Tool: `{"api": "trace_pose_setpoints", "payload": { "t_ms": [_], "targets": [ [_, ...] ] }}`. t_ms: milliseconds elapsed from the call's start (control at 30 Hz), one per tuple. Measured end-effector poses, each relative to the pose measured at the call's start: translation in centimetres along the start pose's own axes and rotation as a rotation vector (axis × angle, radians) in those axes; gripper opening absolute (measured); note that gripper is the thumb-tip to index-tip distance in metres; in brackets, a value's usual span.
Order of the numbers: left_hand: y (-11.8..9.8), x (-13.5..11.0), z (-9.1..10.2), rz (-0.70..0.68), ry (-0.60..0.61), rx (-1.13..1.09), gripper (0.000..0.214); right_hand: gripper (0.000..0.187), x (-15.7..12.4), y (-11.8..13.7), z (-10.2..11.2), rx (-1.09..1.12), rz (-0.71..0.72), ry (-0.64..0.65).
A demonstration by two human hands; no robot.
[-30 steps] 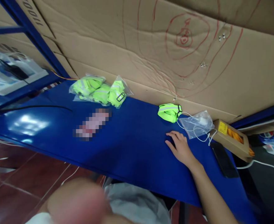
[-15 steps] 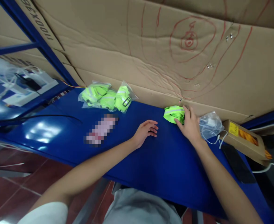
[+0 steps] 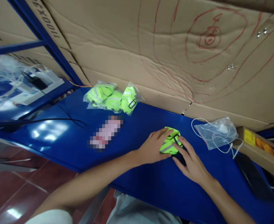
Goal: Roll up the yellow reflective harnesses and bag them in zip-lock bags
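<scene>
A folded neon-green reflective band [image 3: 170,143] with a black buckle lies on the blue table [image 3: 137,186] near its front. My left hand [image 3: 152,148] cups it from the left, fingers curled on its side. My right hand [image 3: 191,161] meets it from the right, fingertips on the band. Both hands hold it between them.
Several bagged neon-green bands [image 3: 113,98] lie at the back left. A clear bag with a white cable [image 3: 217,132], a cardboard box [image 3: 260,149] and a black phone [image 3: 253,175] sit at the right. A cardboard wall [image 3: 150,46] with red circles backs the table.
The band has come from the back wall toward the table's front. My right hand drew it over and my left hand closed in on it.
</scene>
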State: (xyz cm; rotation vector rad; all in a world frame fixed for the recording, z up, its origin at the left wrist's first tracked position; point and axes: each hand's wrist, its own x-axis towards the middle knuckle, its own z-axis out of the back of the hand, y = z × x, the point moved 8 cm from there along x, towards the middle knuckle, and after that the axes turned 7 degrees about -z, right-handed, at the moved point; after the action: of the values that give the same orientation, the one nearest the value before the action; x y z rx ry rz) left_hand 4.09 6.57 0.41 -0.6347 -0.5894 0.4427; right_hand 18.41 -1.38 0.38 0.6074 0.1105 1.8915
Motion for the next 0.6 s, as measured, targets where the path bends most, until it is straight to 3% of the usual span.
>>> {"api": "trace_pose_setpoints", "payload": {
  "t_ms": [133, 267, 333, 433, 533, 600],
  "targets": [
    [-0.8, -0.3, -0.6, -0.063, 0.039, 0.079, 0.074, 0.083, -0.3, -2.0, 2.2, 0.070, -0.171, -0.136],
    [-2.1, -0.5, -0.8, -0.213, 0.063, 0.206, 0.057, 0.099, 0.2, -3.3, 1.5, 0.165, -0.258, -0.024],
    [-2.9, -0.7, -0.9, -0.285, 0.078, 0.289, 0.056, 0.087, 0.1, -3.2, 1.1, 0.184, -0.245, 0.012],
    [-3.9, -0.8, -1.2, -0.358, 0.145, 0.294, 0.055, 0.050, -0.2, -2.8, 1.3, 0.176, -0.205, -0.040],
    [-5.1, -0.9, -0.9, -0.389, 0.204, 0.017, 0.070, 0.024, -0.4, -2.3, 1.6, 0.124, -0.141, -0.076],
    [-5.2, -0.8, -0.3, -0.332, 0.209, -0.251, 0.072, 0.028, -0.5, -2.0, 1.4, 0.073, -0.094, -0.035]
  ]
}}
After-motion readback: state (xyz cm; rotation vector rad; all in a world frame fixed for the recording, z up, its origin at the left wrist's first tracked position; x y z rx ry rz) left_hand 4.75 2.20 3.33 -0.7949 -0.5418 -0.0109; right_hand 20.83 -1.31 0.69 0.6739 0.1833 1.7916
